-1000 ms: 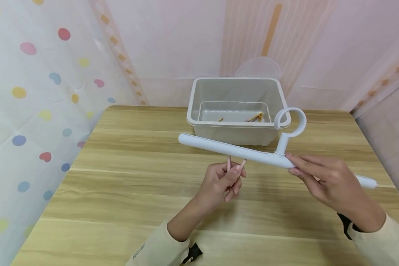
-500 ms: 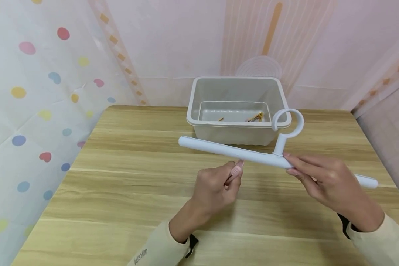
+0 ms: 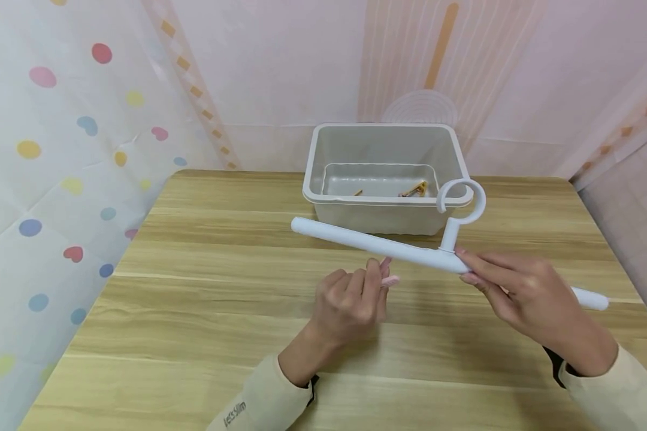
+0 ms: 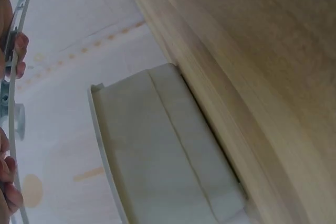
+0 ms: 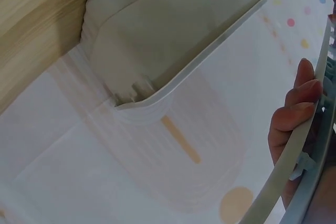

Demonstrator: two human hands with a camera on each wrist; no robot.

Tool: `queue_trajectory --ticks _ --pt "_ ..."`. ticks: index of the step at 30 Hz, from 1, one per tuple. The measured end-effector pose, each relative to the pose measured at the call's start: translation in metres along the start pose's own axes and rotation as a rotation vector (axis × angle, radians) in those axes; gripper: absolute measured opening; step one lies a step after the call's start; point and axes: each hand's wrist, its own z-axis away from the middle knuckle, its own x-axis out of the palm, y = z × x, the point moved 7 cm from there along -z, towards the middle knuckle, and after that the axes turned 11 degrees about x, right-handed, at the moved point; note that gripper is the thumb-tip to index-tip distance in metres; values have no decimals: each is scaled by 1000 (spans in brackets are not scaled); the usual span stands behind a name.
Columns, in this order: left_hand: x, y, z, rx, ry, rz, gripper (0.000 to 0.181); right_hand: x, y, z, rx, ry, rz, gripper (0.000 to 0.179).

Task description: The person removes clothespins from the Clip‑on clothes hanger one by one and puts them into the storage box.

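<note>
A pale blue-white clothes hanger [image 3: 366,242] is held up over the table, its round hook upward and its bar sloping down to the right. My right hand [image 3: 536,296] grips the bar just right of the hook's stem, thumb below and fingers above. Under the left half of the bar, my left hand [image 3: 350,305] pinches a pink clothespin [image 3: 390,281]. Its two pink ends stick out past the fingers, the rest hidden by the hand. Whether the clothespin touches the bar is hard to tell. The right wrist view shows the right fingers [image 5: 296,103] curled behind the hanger.
Behind the hanger stands a grey plastic bin [image 3: 380,218] on the wooden table [image 3: 194,287]. Inside lie a yellow clothespin [image 3: 417,190] and a small yellow piece [image 3: 358,193], partly hidden by the rim. A patterned cloth [image 3: 291,66] hangs behind the table.
My left hand has turned over, back of the hand now upward, and the clothespin has turned with it. The hanger has shifted slightly left, still in my right hand.
</note>
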Motion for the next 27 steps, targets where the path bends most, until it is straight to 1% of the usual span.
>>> queue_trajectory --ticks 2,5,7,9,13,15,16,19,22,24,25,27 --pt "1 -1 1 -7 3 23 33 0 1 1 17 -8 -8 51" --pt "2 -5 3 -74 8 129 29 -2 1 2 19 2 -5 50" --pt "3 -9 5 -156 4 242 29 -4 1 1 12 18 4 50" --pt "6 -12 7 -258 -10 374 29 -6 1 1 4 38 20 50" --pt "14 -16 15 -459 -58 637 30 -12 3 2 -1 84 28 50" --pt "17 -18 18 -524 -78 738 28 -14 5 3 3 99 24 50" --pt "18 -19 20 -547 -88 774 28 -15 6 3 6 104 21 50" --pt "22 -27 25 -591 -129 858 32 -16 9 4 16 121 21 50" --pt "29 -38 31 -646 -204 916 35 -18 11 5 30 133 9 51" --pt "36 -48 36 -696 -268 951 29 -19 13 6 40 138 -9 52" --pt "40 -54 38 -726 -312 951 26 -20 14 6 45 138 -19 52" --pt "50 -69 43 -775 -400 915 23 -21 16 7 55 138 -26 52"
